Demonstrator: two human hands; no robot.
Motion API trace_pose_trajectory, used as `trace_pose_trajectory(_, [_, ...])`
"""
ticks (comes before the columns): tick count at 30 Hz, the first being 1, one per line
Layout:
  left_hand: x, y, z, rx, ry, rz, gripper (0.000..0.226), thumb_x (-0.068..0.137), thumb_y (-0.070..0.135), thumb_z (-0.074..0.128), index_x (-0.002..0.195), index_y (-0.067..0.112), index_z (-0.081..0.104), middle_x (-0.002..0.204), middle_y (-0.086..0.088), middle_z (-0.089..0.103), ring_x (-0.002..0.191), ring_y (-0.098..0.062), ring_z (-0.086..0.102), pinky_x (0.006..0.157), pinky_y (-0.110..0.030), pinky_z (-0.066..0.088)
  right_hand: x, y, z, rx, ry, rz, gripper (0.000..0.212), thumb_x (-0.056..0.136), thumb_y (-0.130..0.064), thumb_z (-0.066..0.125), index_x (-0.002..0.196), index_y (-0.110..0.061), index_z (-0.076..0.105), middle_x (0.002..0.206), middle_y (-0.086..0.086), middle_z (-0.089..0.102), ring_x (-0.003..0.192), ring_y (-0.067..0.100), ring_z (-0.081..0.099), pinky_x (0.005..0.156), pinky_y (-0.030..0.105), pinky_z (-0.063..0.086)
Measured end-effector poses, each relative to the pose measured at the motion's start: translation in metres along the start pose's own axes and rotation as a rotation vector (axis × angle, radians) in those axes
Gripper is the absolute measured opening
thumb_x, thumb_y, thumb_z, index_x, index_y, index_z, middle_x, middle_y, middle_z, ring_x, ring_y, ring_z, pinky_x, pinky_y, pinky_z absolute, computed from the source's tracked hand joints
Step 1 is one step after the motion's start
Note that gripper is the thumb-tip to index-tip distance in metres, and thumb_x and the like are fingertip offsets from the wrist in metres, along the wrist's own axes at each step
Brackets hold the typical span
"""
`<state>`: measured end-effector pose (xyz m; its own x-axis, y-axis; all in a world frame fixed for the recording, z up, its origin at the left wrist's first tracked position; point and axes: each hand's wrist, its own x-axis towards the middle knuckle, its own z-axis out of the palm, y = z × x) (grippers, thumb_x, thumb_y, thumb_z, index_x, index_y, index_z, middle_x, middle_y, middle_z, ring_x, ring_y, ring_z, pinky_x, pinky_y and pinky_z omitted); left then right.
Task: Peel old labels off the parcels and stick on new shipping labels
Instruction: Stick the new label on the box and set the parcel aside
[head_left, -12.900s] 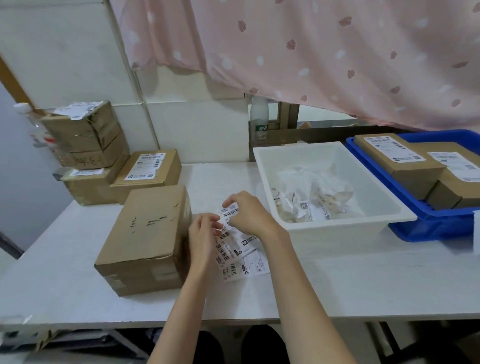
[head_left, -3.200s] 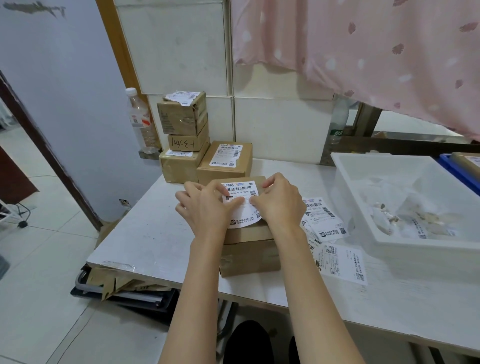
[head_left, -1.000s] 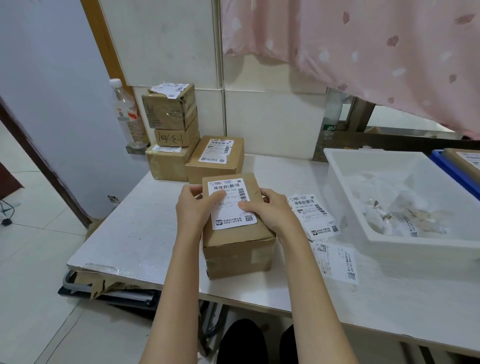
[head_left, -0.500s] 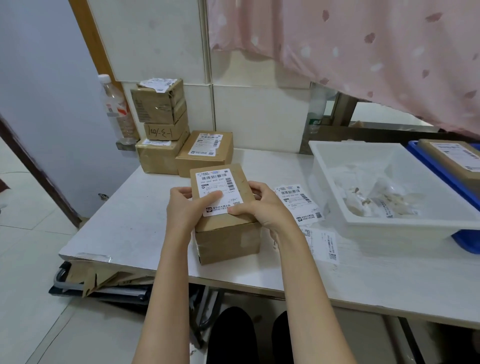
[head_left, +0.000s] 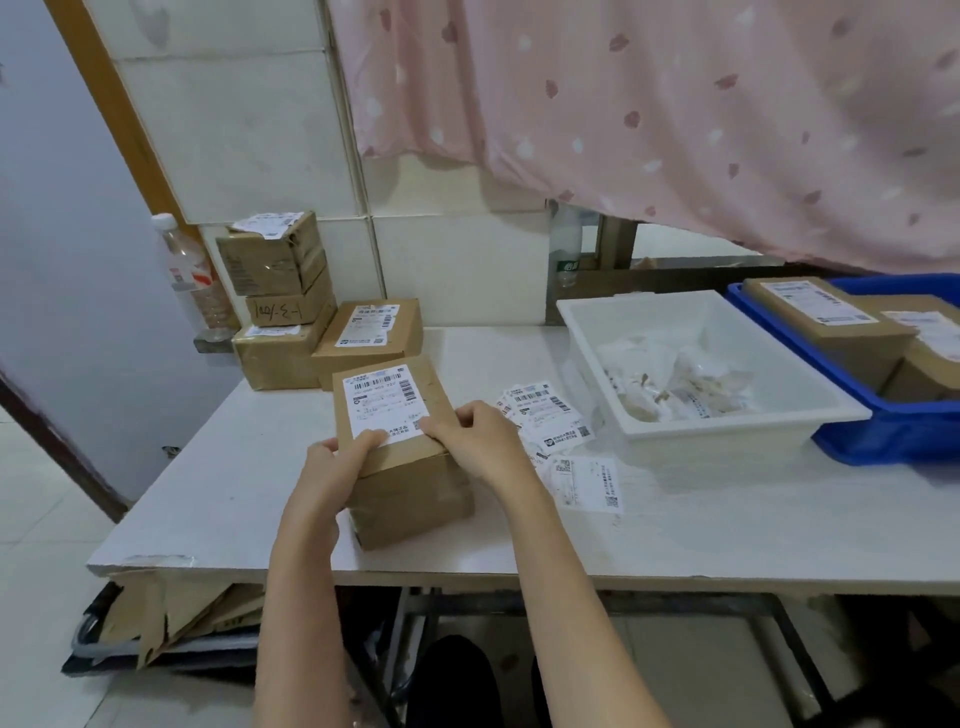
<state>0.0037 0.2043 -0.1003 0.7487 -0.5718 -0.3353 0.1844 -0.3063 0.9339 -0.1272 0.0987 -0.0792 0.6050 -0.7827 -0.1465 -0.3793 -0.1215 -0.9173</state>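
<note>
Both hands, left (head_left: 332, 462) and right (head_left: 480, 441), gripped the near end of the brown cardboard parcel (head_left: 402, 457) on the white bench (head_left: 727, 525), thumbs on its white shipping label (head_left: 384, 408). Risk: an unpressed near edge could lift; sliding thumbs could wrinkle it.

Brown cardboard parcel (head_left: 402, 457) flat on counter (head_left: 675, 530) w/ white shipping label (head_left: 387, 405) stuck on top, loose labels (head_left: 553, 415) just right.
</note>
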Motion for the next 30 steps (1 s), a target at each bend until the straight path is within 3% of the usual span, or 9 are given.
trace_pose_trajectory(2, [-0.004, 0.009, 0.002, -0.018, 0.022, 0.041, 0.066, 0.083, 0.038, 0.071, 0.137, 0.009, 0.046, 0.122, -0.009, 0.063, 0.106, -0.025, 0.061, 0.067, -0.030, 0.044, -0.003, -0.007, -0.004, 0.030, 0.031, -0.031, 0.044, 0.084, -0.046, 0.066, 0.114, -0.015, 0.059, 0.114, -0.003, 0.064, 0.104, 0.016, 0.059, 0.090, 0.033, 0.048])
trace_pose_trajectory(5, [-0.014, 0.033, 0.011, -0.040, 0.021, 0.109, 0.062, 0.086, 0.038, 0.069, 0.137, 0.010, 0.045, 0.123, -0.007, 0.063, 0.105, -0.021, 0.061, 0.067, -0.030, 0.043, -0.007, -0.022, -0.023, 0.074, 0.083, -0.088, 0.048, 0.083, -0.046, 0.067, 0.119, -0.015, 0.061, 0.118, -0.004, 0.064, 0.107, 0.015, 0.059, 0.094, 0.034, 0.047])
trace_pose_trajectory(8, [-0.028, 0.061, 0.037, -0.069, -0.009, 0.206, 0.057, 0.089, 0.036, 0.068, 0.134, 0.010, 0.046, 0.120, -0.004, 0.063, 0.096, -0.016, 0.061, 0.067, -0.028, 0.044, -0.009, -0.037, -0.057, 0.117, 0.143, -0.141, 0.046, 0.084, -0.045, 0.067, 0.121, -0.018, 0.062, 0.118, -0.006, 0.063, 0.106, 0.013, 0.057, 0.087, 0.028, 0.045])
trace_pose_trajectory(11, [-0.036, 0.092, 0.087, -0.085, -0.081, 0.292, 0.049, 0.091, 0.034, 0.066, 0.133, 0.014, 0.050, 0.120, -0.002, 0.065, 0.087, -0.012, 0.062, 0.063, -0.025, 0.044, -0.006, -0.042, -0.107, 0.142, 0.237, -0.179, 0.042, 0.085, -0.045, 0.065, 0.117, -0.018, 0.064, 0.112, -0.008, 0.064, 0.100, 0.011, 0.057, 0.078, 0.027, 0.044])
trace_pose_trajectory(17, [-0.039, 0.141, 0.228, -0.058, -0.218, 0.358, 0.059, 0.089, 0.035, 0.068, 0.134, 0.008, 0.040, 0.122, -0.002, 0.060, 0.089, -0.009, 0.060, 0.058, -0.022, 0.043, 0.001, -0.021, -0.232, 0.196, 0.480, -0.150, 0.026, 0.088, -0.042, 0.063, 0.096, -0.018, 0.068, 0.092, -0.008, 0.064, 0.083, 0.006, 0.056, 0.064, 0.024, 0.039])
trace_pose_trajectory(21, [-0.040, 0.156, 0.324, -0.065, -0.376, 0.340, 0.058, 0.088, 0.037, 0.068, 0.134, 0.009, 0.046, 0.123, -0.003, 0.063, 0.092, -0.011, 0.063, 0.056, -0.022, 0.043, 0.005, 0.001, -0.309, 0.245, 0.670, -0.111, 0.034, 0.085, -0.038, 0.064, 0.090, -0.005, 0.070, 0.086, 0.005, 0.066, 0.077, 0.014, 0.053, 0.068, 0.031, 0.038])
trace_pose_trajectory(23, [-0.041, 0.159, 0.367, -0.082, -0.439, 0.294, 0.063, 0.085, 0.040, 0.069, 0.136, 0.009, 0.046, 0.124, -0.005, 0.063, 0.098, -0.015, 0.063, 0.057, -0.024, 0.042, 0.012, 0.012, -0.343, 0.253, 0.717, -0.062, 0.029, 0.084, -0.039, 0.062, 0.088, -0.010, 0.068, 0.091, 0.005, 0.065, 0.083, 0.016, 0.055, 0.066, 0.030, 0.038])
trace_pose_trajectory(27, [-0.045, 0.163, 0.438, -0.084, -0.475, 0.234, 0.071, 0.087, 0.038, 0.068, 0.140, 0.007, 0.032, 0.127, -0.007, 0.055, 0.102, -0.020, 0.057, 0.057, -0.028, 0.040, 0.032, 0.032, -0.397, 0.214, 0.780, 0.031, 0.031, 0.086, -0.040, 0.058, 0.097, -0.012, 0.063, 0.099, 0.003, 0.060, 0.090, 0.019, 0.053, 0.063, 0.030, 0.036])
trace_pose_trajectory(30, [-0.041, 0.170, 0.474, -0.057, -0.485, 0.215, 0.073, 0.089, 0.036, 0.067, 0.142, 0.005, 0.028, 0.126, -0.008, 0.054, 0.102, -0.022, 0.054, 0.070, -0.031, 0.044, 0.047, 0.042, -0.426, 0.217, 0.806, 0.071, 0.036, 0.086, -0.040, 0.060, 0.103, -0.009, 0.067, 0.105, 0.004, 0.063, 0.091, 0.018, 0.054, 0.067, 0.030, 0.039])
